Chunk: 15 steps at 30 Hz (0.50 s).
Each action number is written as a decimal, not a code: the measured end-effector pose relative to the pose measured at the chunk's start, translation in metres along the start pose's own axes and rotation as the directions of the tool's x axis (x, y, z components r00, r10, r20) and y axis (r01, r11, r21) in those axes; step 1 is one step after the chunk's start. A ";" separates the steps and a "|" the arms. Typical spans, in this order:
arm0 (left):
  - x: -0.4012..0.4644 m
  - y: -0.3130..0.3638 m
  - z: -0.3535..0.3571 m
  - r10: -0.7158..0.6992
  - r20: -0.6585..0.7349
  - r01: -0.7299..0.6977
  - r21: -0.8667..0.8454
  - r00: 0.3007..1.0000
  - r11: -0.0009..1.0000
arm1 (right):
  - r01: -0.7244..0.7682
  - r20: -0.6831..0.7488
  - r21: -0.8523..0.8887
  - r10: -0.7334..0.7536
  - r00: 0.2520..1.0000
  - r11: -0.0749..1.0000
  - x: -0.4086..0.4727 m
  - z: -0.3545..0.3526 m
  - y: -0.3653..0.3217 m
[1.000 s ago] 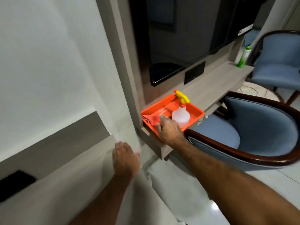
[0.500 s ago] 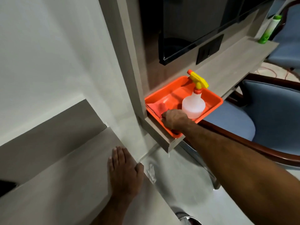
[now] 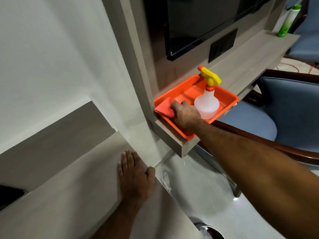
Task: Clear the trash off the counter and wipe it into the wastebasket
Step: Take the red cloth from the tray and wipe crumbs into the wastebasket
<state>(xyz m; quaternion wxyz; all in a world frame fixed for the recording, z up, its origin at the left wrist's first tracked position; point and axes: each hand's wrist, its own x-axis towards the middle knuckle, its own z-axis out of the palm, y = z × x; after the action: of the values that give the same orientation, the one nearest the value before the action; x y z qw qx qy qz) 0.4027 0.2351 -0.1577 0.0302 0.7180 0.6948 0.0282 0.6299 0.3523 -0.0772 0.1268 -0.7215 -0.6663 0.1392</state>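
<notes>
An orange tray (image 3: 226, 97) sits at the near end of a light wooden shelf (image 3: 241, 66). In it stand a clear spray bottle (image 3: 207, 104) with a yellow trigger and a red cloth (image 3: 164, 108) at its left corner. My right hand (image 3: 186, 114) reaches into the tray and its fingers close on the red cloth. My left hand (image 3: 134, 176) lies flat, fingers spread, on the grey counter (image 3: 60, 195) near its right edge. A crumpled white scrap (image 3: 166, 181) lies on the floor below that edge. The rim of a wastebasket (image 3: 209, 231) shows at the bottom.
A dark screen (image 3: 198, 23) hangs on the wall above the shelf, with a black socket plate (image 3: 222, 44) under it. A green bottle (image 3: 287, 21) stands at the shelf's far end. A blue chair with a dark wood frame (image 3: 284, 111) stands close beside the shelf.
My right hand has moved left inside the tray onto the red cloth and closed on it. My left hand stays flat on the counter while the view shifts closer.
</notes>
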 end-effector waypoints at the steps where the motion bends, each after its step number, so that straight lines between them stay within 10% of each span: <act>1: -0.001 0.001 -0.002 -0.004 0.005 0.004 -0.001 1.000 1.000 | 0.023 -0.088 0.068 -0.017 0.996 0.997 -0.015 -0.009 -0.001; 4: -0.005 0.006 -0.017 -0.014 0.034 0.015 -0.042 0.999 0.999 | 0.109 -0.350 0.298 0.002 0.937 0.948 -0.098 -0.035 0.001; 8: -0.049 0.045 -0.046 0.041 -0.091 -0.060 -0.210 0.995 0.976 | -0.038 -0.349 0.453 0.216 0.912 0.891 -0.267 -0.009 0.040; 12: -0.173 0.126 -0.006 0.278 -0.418 -0.449 -0.399 0.865 0.799 | -0.413 -0.096 0.555 0.549 0.830 0.722 -0.391 0.089 0.117; 15: -0.267 0.175 0.070 0.451 -0.303 -0.543 -0.470 0.840 0.696 | -0.642 0.123 0.512 0.692 0.712 0.570 -0.453 0.174 0.163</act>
<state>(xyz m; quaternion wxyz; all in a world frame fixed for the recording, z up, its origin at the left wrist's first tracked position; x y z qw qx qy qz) 0.5743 -0.0381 -0.2126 0.1645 0.8359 0.4373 0.2880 0.6835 -0.1125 -0.2842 0.2847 -0.8618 -0.2744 0.3177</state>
